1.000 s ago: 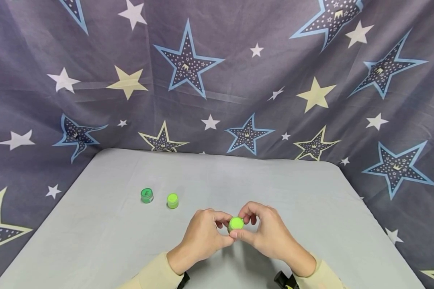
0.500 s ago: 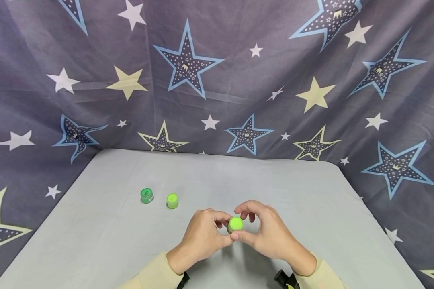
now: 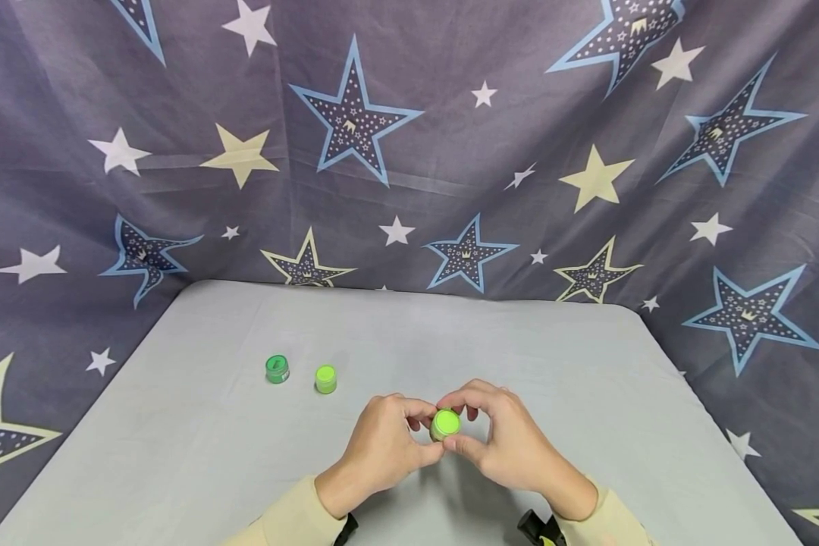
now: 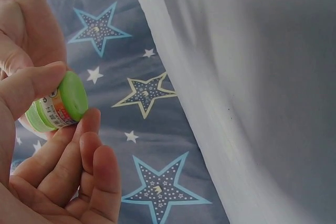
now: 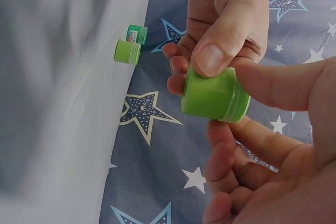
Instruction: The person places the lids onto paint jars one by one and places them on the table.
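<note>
A small lime-green jar point(image 3: 446, 425) is held over the front part of the table between both hands. In the left wrist view, a printed label shows on the jar's side point(image 4: 56, 107) below its round green lid point(image 4: 74, 97). My left hand point(image 3: 382, 444) grips the jar's body from the left with thumb and fingers. From the right, my right hand point(image 3: 515, 447) pinches the lid end, thumb at the near rim and forefinger at the far rim. The right wrist view shows the jar point(image 5: 210, 98) lying sideways across the picture, fingertips of both hands on it.
Farther back on the left of the grey-white tabletop point(image 3: 396, 334) stand a dark green jar point(image 3: 277, 369) and, just right of it, another lime-green jar point(image 3: 325, 379). A dark curtain with stars point(image 3: 444, 167) hangs behind and around the table.
My right forefinger lifted off the jar and has come back down at the far rim of the lid. The left hand and the two standing jars have stayed in place.
</note>
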The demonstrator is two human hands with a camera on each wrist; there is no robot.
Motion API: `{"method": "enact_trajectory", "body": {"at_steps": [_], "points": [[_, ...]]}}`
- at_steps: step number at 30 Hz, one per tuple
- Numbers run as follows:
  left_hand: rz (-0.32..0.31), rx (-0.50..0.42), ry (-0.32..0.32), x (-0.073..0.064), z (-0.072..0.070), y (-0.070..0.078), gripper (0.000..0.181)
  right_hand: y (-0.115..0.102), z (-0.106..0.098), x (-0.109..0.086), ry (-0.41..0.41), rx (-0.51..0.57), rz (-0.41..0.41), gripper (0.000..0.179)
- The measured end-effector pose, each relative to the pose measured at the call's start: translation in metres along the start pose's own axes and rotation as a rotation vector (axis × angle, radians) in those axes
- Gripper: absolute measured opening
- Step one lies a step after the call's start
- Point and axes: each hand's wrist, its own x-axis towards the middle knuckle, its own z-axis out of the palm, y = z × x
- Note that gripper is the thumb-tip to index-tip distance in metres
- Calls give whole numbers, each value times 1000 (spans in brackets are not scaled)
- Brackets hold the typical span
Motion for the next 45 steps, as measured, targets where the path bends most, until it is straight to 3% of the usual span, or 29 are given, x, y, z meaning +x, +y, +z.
{"method": "enact_trajectory", "body": {"at_steps": [16,27,37,45], "points": [[-3,-1,2,-1,-1,-1,23,2,4,0,49,-14,26,35],[-23,-1,-1,-1,-1,1,24,0,5,0,79,9,86,35],[16,9,5,-1,-1,0,23,-2,7,0,90,2,148,40],[15,13,7,-1,-2,0,24,2,4,0,97,-3,61,44]]}}
